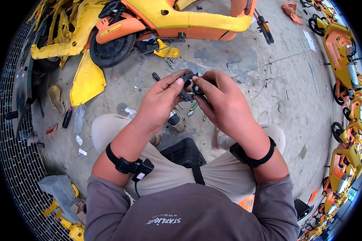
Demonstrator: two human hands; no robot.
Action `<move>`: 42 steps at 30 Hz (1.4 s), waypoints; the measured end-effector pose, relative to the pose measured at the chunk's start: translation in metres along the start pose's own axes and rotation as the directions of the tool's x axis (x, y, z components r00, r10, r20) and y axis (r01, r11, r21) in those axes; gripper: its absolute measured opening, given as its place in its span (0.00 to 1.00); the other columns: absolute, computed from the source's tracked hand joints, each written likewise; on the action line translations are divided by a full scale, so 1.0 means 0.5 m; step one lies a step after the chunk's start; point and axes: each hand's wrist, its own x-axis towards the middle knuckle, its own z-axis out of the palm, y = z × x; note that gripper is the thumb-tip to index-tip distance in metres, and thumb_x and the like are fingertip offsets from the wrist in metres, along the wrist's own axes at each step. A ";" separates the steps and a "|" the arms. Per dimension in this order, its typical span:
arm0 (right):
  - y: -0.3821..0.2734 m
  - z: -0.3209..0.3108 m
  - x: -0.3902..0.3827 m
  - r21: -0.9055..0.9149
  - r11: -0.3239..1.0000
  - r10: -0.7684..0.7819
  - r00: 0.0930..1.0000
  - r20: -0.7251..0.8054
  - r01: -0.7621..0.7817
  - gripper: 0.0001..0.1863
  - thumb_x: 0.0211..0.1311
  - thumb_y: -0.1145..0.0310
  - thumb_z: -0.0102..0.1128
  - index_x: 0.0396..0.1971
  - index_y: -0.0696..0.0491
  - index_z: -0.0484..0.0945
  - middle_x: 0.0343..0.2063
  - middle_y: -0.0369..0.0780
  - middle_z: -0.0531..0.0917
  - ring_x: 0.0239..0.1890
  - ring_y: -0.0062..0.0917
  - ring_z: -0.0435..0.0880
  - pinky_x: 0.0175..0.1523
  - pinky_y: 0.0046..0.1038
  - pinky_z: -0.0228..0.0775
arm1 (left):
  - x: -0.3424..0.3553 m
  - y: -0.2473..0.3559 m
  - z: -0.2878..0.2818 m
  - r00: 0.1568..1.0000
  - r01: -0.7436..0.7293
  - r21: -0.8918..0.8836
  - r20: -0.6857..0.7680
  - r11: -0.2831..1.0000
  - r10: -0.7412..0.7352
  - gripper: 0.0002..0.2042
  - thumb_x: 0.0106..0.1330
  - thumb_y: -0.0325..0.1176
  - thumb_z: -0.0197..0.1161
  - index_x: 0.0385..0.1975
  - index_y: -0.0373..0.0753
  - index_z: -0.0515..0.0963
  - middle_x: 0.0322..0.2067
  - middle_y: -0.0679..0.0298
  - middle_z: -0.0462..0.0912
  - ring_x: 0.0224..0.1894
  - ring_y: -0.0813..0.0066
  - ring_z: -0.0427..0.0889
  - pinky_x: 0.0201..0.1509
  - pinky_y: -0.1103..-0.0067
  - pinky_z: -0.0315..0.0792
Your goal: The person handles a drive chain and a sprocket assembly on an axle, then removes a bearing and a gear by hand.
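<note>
Both my hands are raised over the floor in front of my knees, working on one small part. My left hand (160,99) pinches a dark toothed sprocket (184,95) by its left side, thumb on the face. Against the sprocket's right side, my right hand (222,95) grips a small black ring (196,89) between thumb and fingers. Whether the ring is joined to the sprocket or only touches it, I cannot tell. Below the hands, a power tool (177,122) stands on the floor between my feet, partly hidden by my left forearm.
A yellow and orange scooter body (197,26) with a black wheel (112,48) lies ahead. Yellow panels (87,80) and a black-handled tool (67,117) are on the left. A row of scooters (338,52) lines the right. A black crate (184,152) sits between my legs.
</note>
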 end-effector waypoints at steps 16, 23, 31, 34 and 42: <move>0.000 -0.004 0.004 -0.063 0.998 0.009 1.000 0.027 -0.008 0.22 0.50 0.76 0.68 0.48 0.59 0.80 0.43 0.45 0.78 0.46 0.41 0.77 0.50 0.37 0.74 | -0.004 -0.010 0.007 0.999 -0.021 -0.047 0.036 0.999 0.023 0.20 0.79 0.33 0.49 0.66 0.30 0.67 0.57 0.57 0.78 0.56 0.69 0.79 0.62 0.69 0.73; 0.001 0.001 0.003 -0.046 0.999 0.002 1.000 0.021 -0.001 0.21 0.50 0.79 0.64 0.48 0.60 0.80 0.43 0.45 0.78 0.47 0.41 0.77 0.50 0.36 0.74 | -0.008 -0.014 0.010 0.999 -0.030 -0.050 0.016 0.998 0.031 0.19 0.78 0.31 0.51 0.65 0.30 0.68 0.57 0.57 0.78 0.55 0.68 0.80 0.62 0.69 0.74; 0.014 0.019 0.000 -0.030 0.998 -0.057 0.996 -0.065 0.055 0.23 0.47 0.80 0.70 0.47 0.58 0.81 0.41 0.43 0.81 0.42 0.40 0.80 0.46 0.37 0.73 | -0.011 -0.015 0.014 0.999 -0.018 -0.031 -0.035 0.999 0.017 0.19 0.77 0.30 0.52 0.64 0.30 0.69 0.53 0.59 0.80 0.53 0.69 0.81 0.60 0.71 0.76; 0.018 0.023 -0.001 -0.011 0.998 -0.066 0.994 -0.092 0.065 0.22 0.47 0.79 0.71 0.46 0.57 0.81 0.41 0.43 0.82 0.43 0.40 0.81 0.47 0.37 0.74 | -0.012 -0.013 0.015 0.999 -0.018 -0.041 -0.042 0.999 0.016 0.19 0.77 0.30 0.52 0.63 0.30 0.70 0.52 0.59 0.81 0.52 0.70 0.82 0.60 0.72 0.76; 0.018 0.033 -0.002 -0.069 0.991 -0.126 0.982 -0.144 0.117 0.19 0.47 0.78 0.73 0.42 0.56 0.81 0.42 0.42 0.85 0.43 0.38 0.84 0.47 0.35 0.77 | -0.008 -0.018 0.005 0.998 -0.063 -0.081 -0.009 0.995 0.062 0.18 0.73 0.25 0.58 0.61 0.31 0.72 0.53 0.60 0.80 0.53 0.76 0.80 0.60 0.77 0.78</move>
